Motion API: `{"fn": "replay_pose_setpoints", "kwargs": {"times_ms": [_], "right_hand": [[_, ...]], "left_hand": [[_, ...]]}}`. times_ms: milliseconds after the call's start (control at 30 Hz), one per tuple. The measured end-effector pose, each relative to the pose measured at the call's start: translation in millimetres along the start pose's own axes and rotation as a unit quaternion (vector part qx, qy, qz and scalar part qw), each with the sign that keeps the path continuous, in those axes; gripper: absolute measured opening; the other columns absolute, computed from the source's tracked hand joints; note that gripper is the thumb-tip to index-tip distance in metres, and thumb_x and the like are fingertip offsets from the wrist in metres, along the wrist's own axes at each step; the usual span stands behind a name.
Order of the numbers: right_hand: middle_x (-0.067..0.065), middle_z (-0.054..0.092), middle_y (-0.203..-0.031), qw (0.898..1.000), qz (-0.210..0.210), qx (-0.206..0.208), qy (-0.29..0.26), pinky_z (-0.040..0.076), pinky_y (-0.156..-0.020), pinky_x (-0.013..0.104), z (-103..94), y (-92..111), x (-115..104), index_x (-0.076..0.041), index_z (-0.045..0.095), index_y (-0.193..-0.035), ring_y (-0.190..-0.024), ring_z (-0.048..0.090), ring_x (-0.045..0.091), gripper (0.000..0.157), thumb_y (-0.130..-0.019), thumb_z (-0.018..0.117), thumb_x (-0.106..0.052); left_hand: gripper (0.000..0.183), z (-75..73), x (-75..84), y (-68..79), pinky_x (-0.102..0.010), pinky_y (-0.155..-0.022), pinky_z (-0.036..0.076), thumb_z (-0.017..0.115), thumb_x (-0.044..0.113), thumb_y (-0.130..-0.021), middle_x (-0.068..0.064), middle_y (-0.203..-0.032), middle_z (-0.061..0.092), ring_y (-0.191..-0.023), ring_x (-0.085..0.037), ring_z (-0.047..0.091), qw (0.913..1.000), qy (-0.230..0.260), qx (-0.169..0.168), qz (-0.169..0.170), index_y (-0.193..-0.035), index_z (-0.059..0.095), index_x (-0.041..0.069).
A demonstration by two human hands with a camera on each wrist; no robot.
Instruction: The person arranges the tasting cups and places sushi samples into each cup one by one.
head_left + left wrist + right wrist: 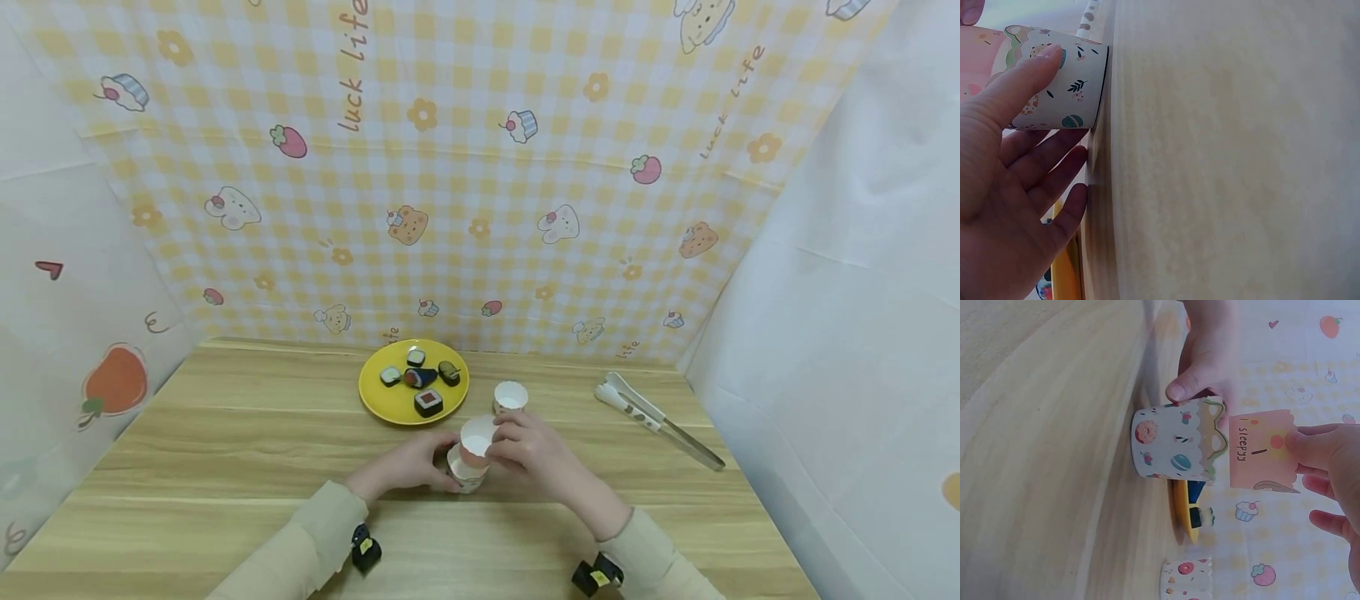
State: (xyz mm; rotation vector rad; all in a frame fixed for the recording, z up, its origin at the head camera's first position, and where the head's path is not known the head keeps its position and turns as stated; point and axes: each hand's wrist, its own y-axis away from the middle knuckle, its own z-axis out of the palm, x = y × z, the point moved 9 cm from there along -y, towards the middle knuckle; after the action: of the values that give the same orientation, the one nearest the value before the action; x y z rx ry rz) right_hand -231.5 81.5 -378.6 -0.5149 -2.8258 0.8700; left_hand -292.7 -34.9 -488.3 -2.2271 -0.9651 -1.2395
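My left hand (405,465) holds a white paper baking cup (1163,444) upright on the wooden table, thumb on one side and fingers on the other. Small printed leaves, a doughnut and other motifs cover its wall, and its rim is scalloped. Directly over its mouth, my right hand (534,457) pinches a pink paper cup (1254,456) near the rim. The word "sleepyy" is printed on the pink cup. From the right wrist view, the pink cup's base appears just clear of the white cup's rim. The inside of the white cup is mostly hidden.
A yellow plate (367,396) behind my left hand bears several sushi-like pieces, including a square roll (428,403). Another white patterned cup (511,395) stands just beyond my right hand. Tongs (660,420) lie at the right. A checkered cloth (480,183) hangs behind the table.
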Motion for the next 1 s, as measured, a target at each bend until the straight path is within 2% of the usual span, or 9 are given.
{"fn": "replay_pose_setpoints", "kwargs": {"times_ms": [300, 533, 1000], "right_hand": [[-0.002, 0.066, -0.085, 1.0, 0.023, 0.006, 0.018, 0.049, -0.092, 0.035, -10.7, 4, 12, -0.012, 0.073, -0.08, -0.102, 0.058, 0.024, 0.016, -0.071, 0.084, -0.004], [0.001, 0.065, -0.084, 0.999, 0.044, 0.017, 0.014, 0.052, -0.087, 0.037, -17.6, 12, 28, -0.009, 0.073, -0.079, -0.099, 0.059, 0.026, 0.017, -0.069, 0.082, 0.002], [0.003, 0.066, -0.083, 0.997, 0.073, 0.032, 0.023, 0.052, -0.085, 0.041, -29.4, 25, 56, -0.007, 0.073, -0.08, -0.097, 0.06, 0.03, 0.016, -0.071, 0.081, 0.003]], "left_hand": [[0.058, -1.4, 4.1, 1.5, -0.037, -0.098, 0.042, 0.085, 0.022, -0.074, 0.008, -0.116, 0.061, -0.107, -0.014, 0.055, 1.0, -0.003, 0.008, 0.004, -0.125, 0.059, 0.012], [0.058, -1.7, 2.7, 1.6, -0.038, -0.098, 0.042, 0.085, 0.023, -0.073, 0.008, -0.115, 0.061, -0.108, -0.014, 0.054, 0.9999, -0.008, 0.012, 0.0, -0.124, 0.06, 0.011], [0.062, -0.9, -1.5, 1.1, -0.038, -0.099, 0.041, 0.086, 0.025, -0.072, 0.006, -0.117, 0.06, -0.11, -0.016, 0.053, 0.9997, -0.018, 0.017, 0.0, -0.126, 0.059, 0.009]]}}
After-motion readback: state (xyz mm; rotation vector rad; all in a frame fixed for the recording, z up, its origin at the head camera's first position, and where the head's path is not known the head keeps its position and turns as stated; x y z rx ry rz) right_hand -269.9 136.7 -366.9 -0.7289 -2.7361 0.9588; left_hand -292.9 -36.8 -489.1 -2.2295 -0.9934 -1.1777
